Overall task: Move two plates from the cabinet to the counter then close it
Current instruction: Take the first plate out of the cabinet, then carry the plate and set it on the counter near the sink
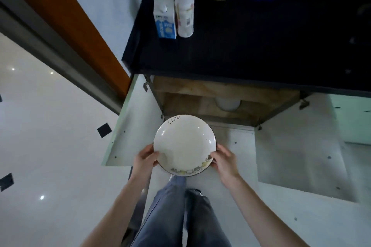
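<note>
Now both hands, left hand (145, 159) and right hand (224, 159), hold plate (183, 142).

One plate (184, 144), two hands, two open cabinet doors, one carton (164, 19), two bottles

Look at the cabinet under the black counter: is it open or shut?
Open. Both doors of the cabinet stand swung out, the left door and the right door, showing the wooden inside.

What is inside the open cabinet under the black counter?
Inside the open cabinet, a wooden shelf and one pale round object show; I cannot identify it. The counter edge covers the rest.
</note>
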